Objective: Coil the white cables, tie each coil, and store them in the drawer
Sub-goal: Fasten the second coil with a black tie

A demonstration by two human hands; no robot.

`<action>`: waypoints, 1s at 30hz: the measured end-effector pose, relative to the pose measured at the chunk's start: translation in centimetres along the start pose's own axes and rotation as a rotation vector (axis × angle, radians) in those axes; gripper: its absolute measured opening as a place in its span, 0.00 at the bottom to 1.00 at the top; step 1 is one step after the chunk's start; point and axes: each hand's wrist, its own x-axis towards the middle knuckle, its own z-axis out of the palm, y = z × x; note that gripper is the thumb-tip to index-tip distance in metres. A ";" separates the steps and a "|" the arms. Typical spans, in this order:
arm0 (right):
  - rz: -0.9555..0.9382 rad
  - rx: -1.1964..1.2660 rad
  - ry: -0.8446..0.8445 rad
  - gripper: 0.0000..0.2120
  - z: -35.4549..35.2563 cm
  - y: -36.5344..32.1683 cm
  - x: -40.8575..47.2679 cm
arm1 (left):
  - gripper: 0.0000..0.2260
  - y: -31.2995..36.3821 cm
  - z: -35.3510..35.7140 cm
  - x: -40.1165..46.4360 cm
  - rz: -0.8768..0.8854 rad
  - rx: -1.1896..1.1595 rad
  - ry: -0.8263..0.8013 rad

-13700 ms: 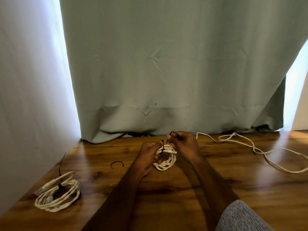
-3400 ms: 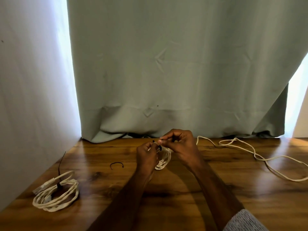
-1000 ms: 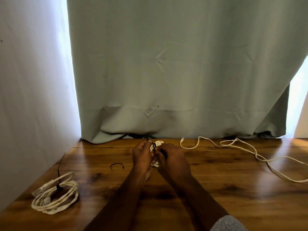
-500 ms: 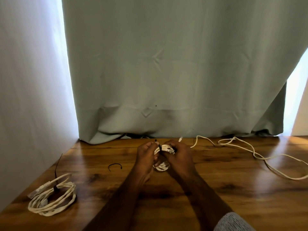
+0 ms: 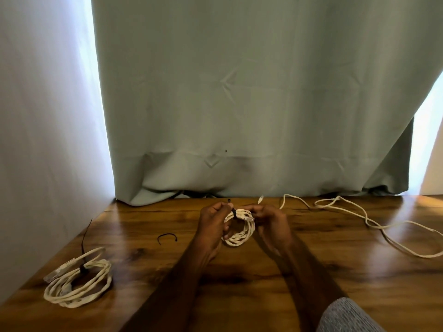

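A small white cable coil (image 5: 242, 232) hangs between my hands above the middle of the wooden table (image 5: 239, 295). A black tie (image 5: 234, 213) wraps its top. My left hand (image 5: 212, 224) pinches the tie's free end, which sticks up near the thumb. My right hand (image 5: 269, 222) grips the coil's right side at its white plug. A larger tied white coil (image 5: 78, 282) lies at the front left, its black tie tail pointing up. A loose white cable (image 5: 364, 218) trails across the right of the table. No drawer is in view.
A spare black tie (image 5: 167, 236) lies curved on the table left of my hands. A grey-green curtain (image 5: 239, 104) hangs down to the table's back edge. A white wall (image 5: 43, 128) borders the left side.
My hands have drawn slightly apart, showing more of the small coil and the tie around its top. My left hand now pinches the tie end. The coil at the left has not moved.
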 end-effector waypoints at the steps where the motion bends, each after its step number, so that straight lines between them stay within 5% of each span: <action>1: 0.044 0.069 0.032 0.28 -0.1 -0.1 0.0 | 0.10 0.0 0.1 0.0 0.001 -0.002 -0.009; 9: 0.338 0.156 0.124 0.17 -0.6 -0.6 0.2 | 0.10 -0.6 0.5 -0.4 -0.009 0.110 -0.153; 17: 0.417 -0.106 0.207 0.09 -1.1 -1.5 0.2 | 0.11 -0.8 0.7 -0.4 0.092 0.317 -0.234; 21: 0.226 -0.350 0.288 0.05 -0.6 -1.7 0.1 | 0.09 -0.9 0.8 0.0 0.170 0.378 -0.287; 30: -0.328 -0.895 0.448 0.06 2.0 -1.2 -0.4 | 0.08 -1.7 0.8 0.5 0.321 0.520 -0.108</action>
